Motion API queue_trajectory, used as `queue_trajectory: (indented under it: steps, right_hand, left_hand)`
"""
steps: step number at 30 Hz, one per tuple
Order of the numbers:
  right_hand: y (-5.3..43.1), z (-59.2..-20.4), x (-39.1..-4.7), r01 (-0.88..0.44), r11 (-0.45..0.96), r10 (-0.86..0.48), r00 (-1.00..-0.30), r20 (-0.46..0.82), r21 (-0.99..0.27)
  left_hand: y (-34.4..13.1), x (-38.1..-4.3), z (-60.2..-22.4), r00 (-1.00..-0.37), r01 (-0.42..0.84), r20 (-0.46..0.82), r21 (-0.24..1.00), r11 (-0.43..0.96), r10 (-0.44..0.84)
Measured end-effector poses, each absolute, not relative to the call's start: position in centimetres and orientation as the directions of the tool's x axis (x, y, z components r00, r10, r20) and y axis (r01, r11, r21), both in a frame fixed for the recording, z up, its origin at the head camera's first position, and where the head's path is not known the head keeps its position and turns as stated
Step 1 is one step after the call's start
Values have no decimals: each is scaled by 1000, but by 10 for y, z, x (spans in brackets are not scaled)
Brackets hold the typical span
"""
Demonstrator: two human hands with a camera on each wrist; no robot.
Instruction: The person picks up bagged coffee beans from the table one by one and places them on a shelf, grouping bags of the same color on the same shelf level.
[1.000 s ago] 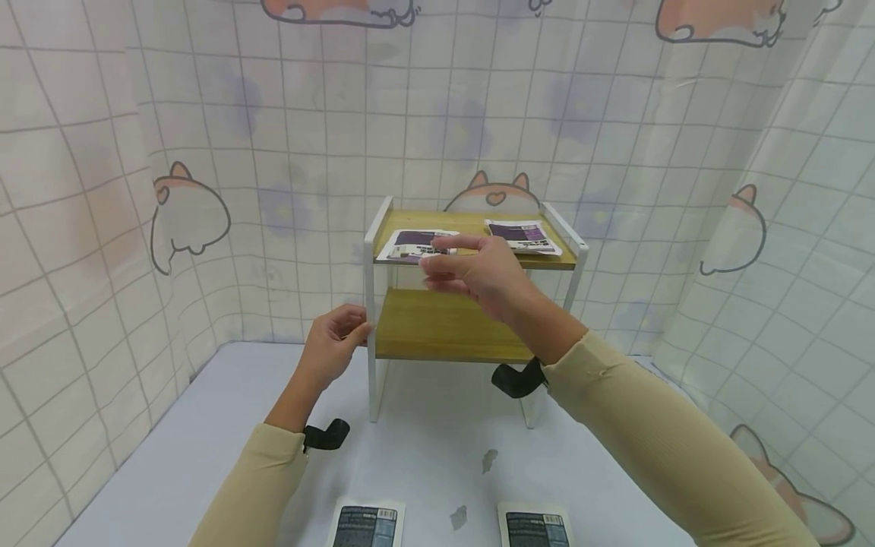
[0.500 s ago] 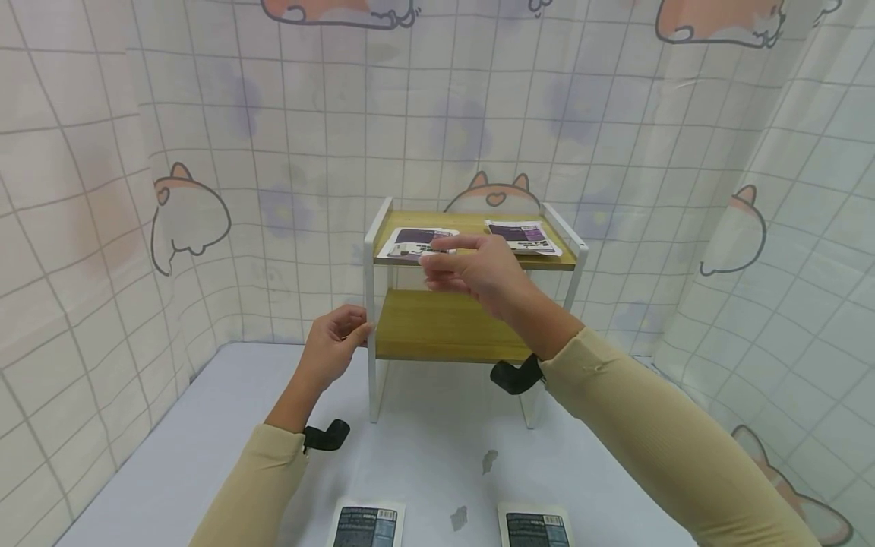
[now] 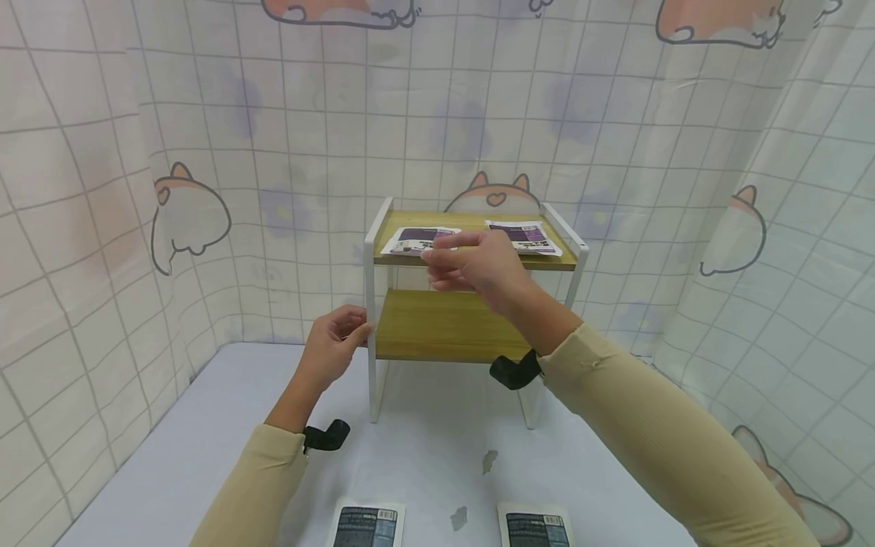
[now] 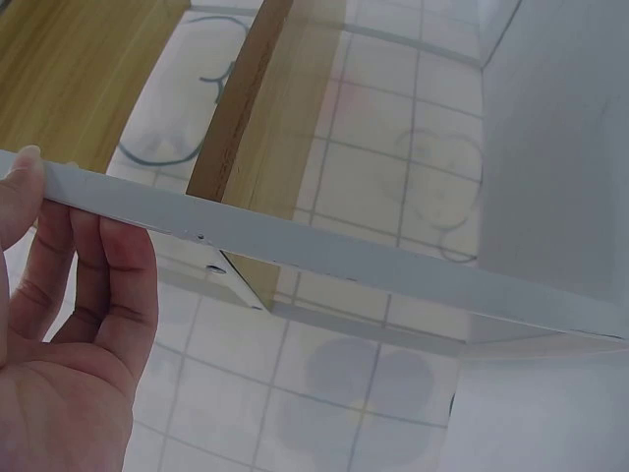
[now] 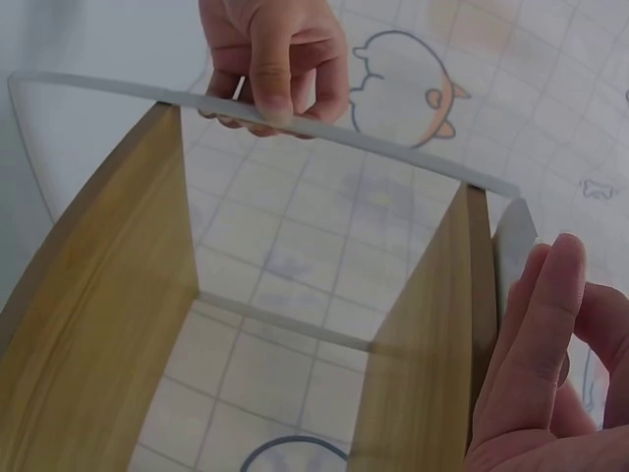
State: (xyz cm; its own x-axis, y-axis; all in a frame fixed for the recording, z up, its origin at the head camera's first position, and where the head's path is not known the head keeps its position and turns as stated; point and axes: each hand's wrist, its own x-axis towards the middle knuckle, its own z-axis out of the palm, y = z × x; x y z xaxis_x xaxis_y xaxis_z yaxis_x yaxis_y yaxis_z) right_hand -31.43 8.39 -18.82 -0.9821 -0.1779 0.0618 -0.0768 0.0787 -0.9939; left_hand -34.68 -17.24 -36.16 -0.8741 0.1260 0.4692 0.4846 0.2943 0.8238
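Left hand and right hand at a two-tier rack

Nearest, the left dark-labelled packet and right dark-labelled packet lie on the white counter, cut off by the view's lower edge. Beyond stands the rack. The left hand pinches its white left post, thumb on one side, fingers curled on the other. The right hand, fingers extended, is at the front of the top board, partly covering the left purple packet; whether they touch is unclear. The right purple packet lies beside it. Behind hangs a gridded curtain.
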Motion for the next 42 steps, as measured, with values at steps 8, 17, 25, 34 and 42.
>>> queue_trajectory:
  steps: [8, 17, 25, 34, 42]
  right_hand:
    - [85, -188, -316, -78, 75, -183, -981, 63, -994]
    - [88, -186, -317, -93, 109, -176, -982, 73, -990]
    - [88, -187, -321, -111, 154, -155, -984, 87, -982]
    - [86, -186, -323, -115, 194, -147, -985, 87, -974]
    - [84, -186, -325, -114, 220, -132, -987, 87, -969]
  left_hand:
    - [-173, -347, -362, -874, 484, 470, 822, 300, 121]
    - [-173, -348, -362, -874, 484, 470, 823, 298, 122]
    - [-173, -348, -362, -877, 478, 465, 825, 301, 117]
    - [-173, -348, -362, -882, 470, 456, 828, 305, 118]
    - [-173, -348, -362, -886, 462, 449, 832, 308, 116]
